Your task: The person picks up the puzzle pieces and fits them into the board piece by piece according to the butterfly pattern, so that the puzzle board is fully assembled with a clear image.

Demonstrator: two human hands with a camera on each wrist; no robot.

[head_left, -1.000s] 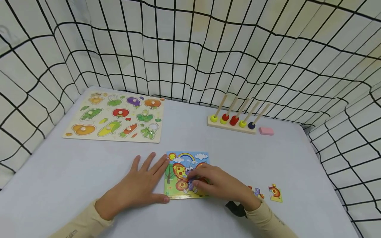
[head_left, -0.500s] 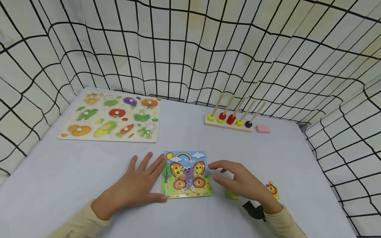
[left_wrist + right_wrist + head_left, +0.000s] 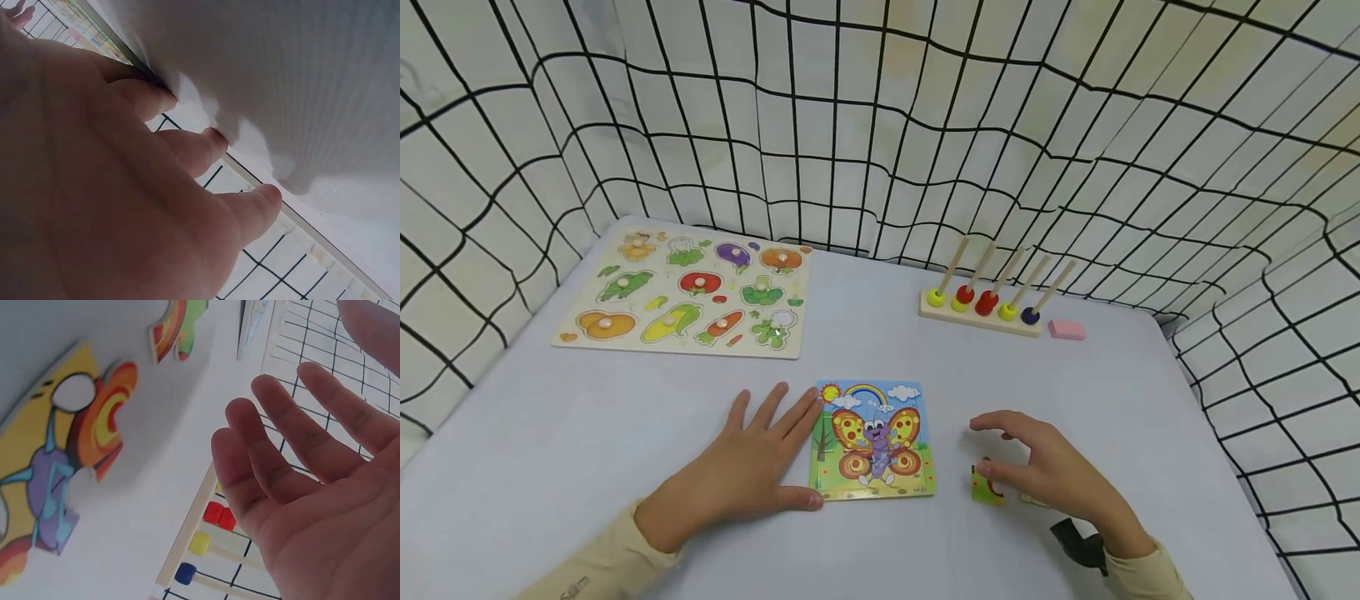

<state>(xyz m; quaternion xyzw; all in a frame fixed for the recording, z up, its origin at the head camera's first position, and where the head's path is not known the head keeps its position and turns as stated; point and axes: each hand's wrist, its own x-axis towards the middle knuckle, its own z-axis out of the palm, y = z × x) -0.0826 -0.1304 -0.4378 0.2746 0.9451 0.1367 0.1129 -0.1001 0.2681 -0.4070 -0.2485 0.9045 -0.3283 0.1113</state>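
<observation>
A square butterfly jigsaw puzzle [image 3: 874, 442] lies on the table with its picture filled in. My left hand [image 3: 737, 467] rests flat beside it, fingers spread, with the index fingertip and thumb at its left edge. To the right, my right hand [image 3: 1048, 467] hovers over loose puzzle pieces, fingers loosely bent and holding nothing. One green and red piece [image 3: 987, 490] shows beside its thumb; another is mostly hidden under the palm. The right wrist view shows a yellow and purple piece [image 3: 47, 469] and part of an orange and green one [image 3: 178, 328] below the hand [image 3: 325, 462].
A vegetable peg puzzle board [image 3: 681, 292] lies at the back left. At the back right stand a wooden bead stacker [image 3: 981, 312] and a pink block [image 3: 1067, 330]. Black netting [image 3: 880, 125] surrounds the white table [image 3: 872, 558].
My right hand has left the butterfly puzzle's surface and moved right, over the loose pieces. The butterfly picture is now uncovered. My left hand stays at the puzzle's left edge.
</observation>
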